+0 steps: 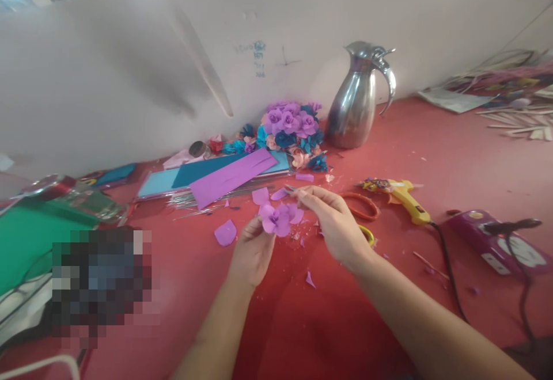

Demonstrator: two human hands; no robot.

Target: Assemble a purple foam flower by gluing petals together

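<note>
red table [285, 322] lay beneath left hand [253, 253], fingers closed around purple flower [276, 220] | right hand [334, 221] pinched thin item [290, 187] | yellow glue gun [404, 198] right of that hand

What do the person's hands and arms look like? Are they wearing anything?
The left hand and right hand are bare, without gloves. No sleeves cover the forearms in view, and I see no watch or bracelets.

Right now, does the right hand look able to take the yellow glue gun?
Probably yes: the yellow glue gun lies near the right hand, with mainly an orange loop between. However, that hand pinches something thin, which it may need to release first.
</note>
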